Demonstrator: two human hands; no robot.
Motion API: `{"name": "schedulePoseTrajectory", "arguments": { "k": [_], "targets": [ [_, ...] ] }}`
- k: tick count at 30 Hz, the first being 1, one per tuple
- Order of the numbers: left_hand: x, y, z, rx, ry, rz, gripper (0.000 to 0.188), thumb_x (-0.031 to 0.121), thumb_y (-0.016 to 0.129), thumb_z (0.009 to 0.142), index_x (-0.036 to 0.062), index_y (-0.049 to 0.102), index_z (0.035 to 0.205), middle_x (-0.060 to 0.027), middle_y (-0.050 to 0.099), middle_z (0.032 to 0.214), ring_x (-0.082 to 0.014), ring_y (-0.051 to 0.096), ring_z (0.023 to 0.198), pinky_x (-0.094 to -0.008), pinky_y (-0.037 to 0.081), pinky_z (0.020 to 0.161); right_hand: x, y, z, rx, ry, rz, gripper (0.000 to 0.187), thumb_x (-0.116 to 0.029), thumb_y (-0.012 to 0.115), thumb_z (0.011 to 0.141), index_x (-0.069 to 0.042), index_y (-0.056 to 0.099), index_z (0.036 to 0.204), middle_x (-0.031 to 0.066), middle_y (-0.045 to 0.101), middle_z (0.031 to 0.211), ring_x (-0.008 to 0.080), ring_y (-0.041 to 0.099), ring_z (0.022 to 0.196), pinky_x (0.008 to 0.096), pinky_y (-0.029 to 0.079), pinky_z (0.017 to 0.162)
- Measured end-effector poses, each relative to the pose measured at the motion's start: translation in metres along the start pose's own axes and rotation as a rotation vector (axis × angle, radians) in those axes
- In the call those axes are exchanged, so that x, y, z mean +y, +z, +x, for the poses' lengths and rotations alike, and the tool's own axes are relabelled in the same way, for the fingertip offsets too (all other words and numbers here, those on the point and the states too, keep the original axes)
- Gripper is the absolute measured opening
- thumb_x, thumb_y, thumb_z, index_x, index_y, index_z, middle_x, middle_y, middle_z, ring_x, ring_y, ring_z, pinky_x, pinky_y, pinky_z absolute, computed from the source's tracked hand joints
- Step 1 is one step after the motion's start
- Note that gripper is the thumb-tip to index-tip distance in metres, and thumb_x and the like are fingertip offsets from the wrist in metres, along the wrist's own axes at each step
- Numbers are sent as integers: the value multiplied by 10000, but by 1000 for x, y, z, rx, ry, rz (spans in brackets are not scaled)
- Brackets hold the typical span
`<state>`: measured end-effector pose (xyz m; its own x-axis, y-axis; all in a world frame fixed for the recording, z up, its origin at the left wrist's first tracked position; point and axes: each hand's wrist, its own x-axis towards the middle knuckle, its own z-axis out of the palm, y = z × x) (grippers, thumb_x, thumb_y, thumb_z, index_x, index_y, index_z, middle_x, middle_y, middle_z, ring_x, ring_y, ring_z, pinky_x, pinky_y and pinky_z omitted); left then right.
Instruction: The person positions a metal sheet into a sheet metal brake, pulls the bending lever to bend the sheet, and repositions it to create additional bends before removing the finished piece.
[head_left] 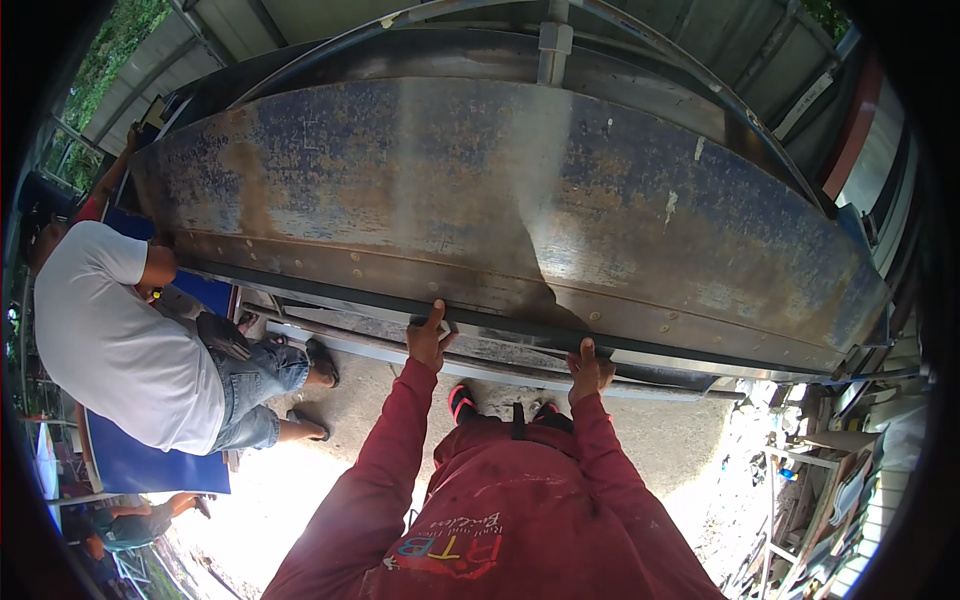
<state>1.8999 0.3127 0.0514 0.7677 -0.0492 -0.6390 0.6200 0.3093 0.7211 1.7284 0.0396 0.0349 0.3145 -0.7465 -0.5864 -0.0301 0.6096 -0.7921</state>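
Note:
A long dark grey metal strip [505, 325] runs along the front lower edge of a big sheet-metal folding machine [360, 170] with a worn, rust-marked face. My left hand [428, 342] grips the strip left of its middle, thumb on top and fingers curled underneath. Further right, my right hand [589, 373] pinches the same edge, its thumb also on top. The undersides of both hands' fingers are partly hidden. Both arms are in red sleeves.
At the left stands a person in a white shirt [120, 340], one arm raised to the machine's left end. Another person [135, 525] is farther back. Curved pipes [690, 70] arch over the machine. Scrap and a metal rack [800, 480] lie at right.

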Motion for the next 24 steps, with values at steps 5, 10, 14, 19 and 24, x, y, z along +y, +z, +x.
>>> {"name": "schedulePoseTrajectory", "arguments": {
  "k": [5,10,14,19,24],
  "targets": [
    [3,4,-9,4,26,-20,451,424,894,821,114,640,1028,12,571,931,-121,571,816,-409,635,802,8,-4,4,10,-26,-29,699,-296,904,829,-20,354,1160,177,660,1183,283,716,830,479,639,837],
    [3,3,-5,3,26,-5,453,443,872,841,131,631,1065,15,564,956,-121,576,841,-408,620,816,6,-4,7,-40,3,-76,712,-297,905,827,-16,351,1175,177,648,1201,284,713,835,473,636,832],
    [-1,2,-3,24,47,-11,462,452,883,823,126,628,1028,6,577,945,-126,577,835,-383,622,788,6,-1,3,-1,-2,-67,739,-316,907,823,-12,343,1191,179,640,1218,283,708,837,472,635,838],
    [-4,3,-2,11,47,-21,473,455,894,809,131,622,1022,11,567,925,-122,576,807,-379,623,773,4,2,-4,28,-37,-46,750,-333,904,824,-8,339,1195,181,632,1232,284,703,856,485,628,859],
    [-3,6,-2,2,23,-9,462,453,896,808,138,621,1006,21,553,910,-115,565,785,-377,625,758,6,-1,4,-3,-44,-38,729,-317,903,827,-16,344,1185,178,633,1208,284,705,844,489,624,861]
  ]
}}
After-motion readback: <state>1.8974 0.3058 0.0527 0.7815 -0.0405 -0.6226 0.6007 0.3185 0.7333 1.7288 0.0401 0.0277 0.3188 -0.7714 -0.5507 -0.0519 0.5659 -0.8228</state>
